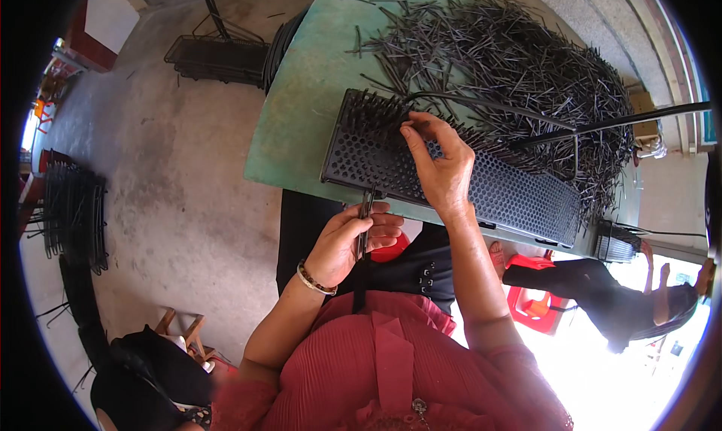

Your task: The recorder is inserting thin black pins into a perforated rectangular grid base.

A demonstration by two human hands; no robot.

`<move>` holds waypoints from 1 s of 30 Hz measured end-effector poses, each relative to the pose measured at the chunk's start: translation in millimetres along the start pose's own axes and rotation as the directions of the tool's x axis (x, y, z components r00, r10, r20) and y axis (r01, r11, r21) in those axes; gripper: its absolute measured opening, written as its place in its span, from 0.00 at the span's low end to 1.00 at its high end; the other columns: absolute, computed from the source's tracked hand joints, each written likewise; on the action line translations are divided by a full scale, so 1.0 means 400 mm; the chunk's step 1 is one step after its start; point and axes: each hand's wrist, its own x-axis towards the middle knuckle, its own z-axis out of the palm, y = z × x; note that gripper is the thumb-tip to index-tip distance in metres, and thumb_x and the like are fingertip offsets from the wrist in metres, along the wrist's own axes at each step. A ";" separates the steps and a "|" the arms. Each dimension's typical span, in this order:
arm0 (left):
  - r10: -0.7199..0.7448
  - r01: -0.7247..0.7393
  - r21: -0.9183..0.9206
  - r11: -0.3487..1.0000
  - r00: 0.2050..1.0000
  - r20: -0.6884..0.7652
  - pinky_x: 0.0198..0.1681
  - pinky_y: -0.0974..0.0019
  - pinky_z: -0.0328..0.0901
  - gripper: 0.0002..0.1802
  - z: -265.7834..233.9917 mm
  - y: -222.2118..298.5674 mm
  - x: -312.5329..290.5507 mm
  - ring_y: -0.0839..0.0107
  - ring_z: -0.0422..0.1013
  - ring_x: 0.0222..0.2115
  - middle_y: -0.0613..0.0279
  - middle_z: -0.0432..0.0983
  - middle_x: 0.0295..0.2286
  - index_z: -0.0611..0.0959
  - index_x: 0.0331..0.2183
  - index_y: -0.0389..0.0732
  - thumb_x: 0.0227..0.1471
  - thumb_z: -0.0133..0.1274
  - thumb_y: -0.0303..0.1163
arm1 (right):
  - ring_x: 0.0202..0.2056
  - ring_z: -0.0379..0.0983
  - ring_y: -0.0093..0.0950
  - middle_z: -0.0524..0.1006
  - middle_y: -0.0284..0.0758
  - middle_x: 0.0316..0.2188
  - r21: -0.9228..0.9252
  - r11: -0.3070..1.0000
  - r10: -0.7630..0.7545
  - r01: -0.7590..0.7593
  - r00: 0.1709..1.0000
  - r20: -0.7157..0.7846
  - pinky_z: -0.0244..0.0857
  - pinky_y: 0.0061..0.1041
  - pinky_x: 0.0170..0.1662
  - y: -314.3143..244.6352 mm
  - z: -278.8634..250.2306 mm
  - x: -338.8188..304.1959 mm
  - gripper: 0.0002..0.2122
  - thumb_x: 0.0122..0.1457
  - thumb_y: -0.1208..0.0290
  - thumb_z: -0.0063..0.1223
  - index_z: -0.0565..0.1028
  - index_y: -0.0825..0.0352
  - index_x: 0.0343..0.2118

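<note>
A long black block with a grid of small holes [519, 186] lies along the near edge of the green table. Thin black strips stand upright in its far rows, thickest toward the left end. My right hand [444, 160] is over the block, thumb and fingertips pinched together at the standing strips; whatever they grip is too small to make out. Below the block's near edge, my left hand [353, 235] holds a small bundle of black strips [365, 217] between thumb and fingers, its other fingers spread. A bent black metal rod [489, 104] passes over the block.
A big heap of loose black strips [519, 70] covers the far right of the green table [289, 122]. Black wire racks [214, 55] stand beyond its left side. A person in dark clothes [594, 292] sits at right near a red stool [538, 311]; another [158, 367] is at lower left.
</note>
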 end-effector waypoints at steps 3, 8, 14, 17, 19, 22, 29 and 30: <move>-0.001 0.001 0.005 1.000 1.000 -0.003 0.48 0.62 0.67 0.20 -0.001 0.000 -0.002 0.62 0.73 0.42 0.45 0.73 0.43 0.68 0.50 0.29 0.57 0.37 0.27 | 0.33 0.76 0.24 0.80 0.34 0.30 -0.041 0.996 -0.073 0.074 0.997 0.016 0.67 0.21 0.39 -0.005 -0.002 0.001 0.09 0.51 0.78 0.60 0.78 0.70 0.36; -0.003 0.003 0.005 1.000 1.000 -0.003 0.48 0.62 0.67 0.20 0.003 0.001 -0.001 0.62 0.74 0.41 0.45 0.73 0.43 0.68 0.50 0.29 0.57 0.37 0.27 | 0.33 0.76 0.27 0.80 0.35 0.32 -0.073 0.990 -0.122 0.123 0.992 0.013 0.67 0.24 0.40 -0.004 -0.001 0.000 0.09 0.49 0.79 0.61 0.78 0.69 0.35; -0.011 0.011 0.015 1.000 1.000 0.013 0.48 0.61 0.67 0.20 0.010 0.008 -0.002 0.61 0.73 0.42 0.44 0.73 0.43 0.68 0.50 0.28 0.57 0.37 0.26 | 0.35 0.75 0.29 0.80 0.37 0.32 -0.102 0.980 -0.172 0.172 0.985 0.015 0.68 0.25 0.40 -0.003 -0.002 0.000 0.08 0.49 0.80 0.60 0.79 0.70 0.34; -0.013 0.013 0.015 1.000 1.000 0.019 0.49 0.61 0.67 0.20 0.011 0.007 0.001 0.61 0.73 0.42 0.43 0.73 0.43 0.67 0.50 0.27 0.57 0.36 0.25 | 0.35 0.75 0.30 0.80 0.37 0.33 -0.097 0.978 -0.186 0.185 0.982 -0.005 0.68 0.24 0.40 0.005 -0.001 -0.001 0.08 0.49 0.80 0.59 0.79 0.70 0.34; -0.013 0.013 0.028 1.000 0.999 0.029 0.49 0.61 0.67 0.20 0.010 0.007 0.001 0.61 0.73 0.42 0.43 0.73 0.43 0.67 0.50 0.26 0.57 0.36 0.25 | 0.36 0.75 0.30 0.80 0.37 0.33 -0.086 0.978 -0.193 0.192 0.981 0.000 0.68 0.24 0.41 0.008 0.000 -0.001 0.08 0.50 0.81 0.59 0.79 0.69 0.35; -0.012 0.011 0.021 1.000 1.000 0.028 0.49 0.61 0.67 0.20 0.009 0.005 0.000 0.61 0.73 0.42 0.43 0.73 0.43 0.68 0.50 0.26 0.57 0.36 0.25 | 0.36 0.75 0.30 0.80 0.37 0.34 -0.084 0.975 -0.207 0.208 0.978 0.022 0.68 0.24 0.41 0.006 -0.002 0.001 0.09 0.50 0.82 0.58 0.80 0.69 0.35; -0.014 0.014 0.030 0.999 1.000 0.022 0.48 0.61 0.68 0.20 0.010 0.008 0.002 0.61 0.73 0.42 0.43 0.73 0.43 0.68 0.50 0.27 0.57 0.36 0.25 | 0.33 0.75 0.31 0.79 0.37 0.32 -0.141 0.946 -0.297 0.291 0.954 -0.023 0.67 0.26 0.38 0.010 -0.001 -0.001 0.09 0.49 0.81 0.58 0.79 0.69 0.36; -0.020 0.020 0.028 0.999 1.000 0.013 0.48 0.61 0.68 0.20 0.010 0.009 0.004 0.61 0.73 0.42 0.43 0.73 0.43 0.68 0.49 0.27 0.57 0.36 0.25 | 0.34 0.75 0.31 0.79 0.37 0.33 -0.128 0.951 -0.282 0.280 0.959 0.003 0.67 0.24 0.39 0.007 -0.003 0.000 0.09 0.50 0.82 0.58 0.79 0.69 0.36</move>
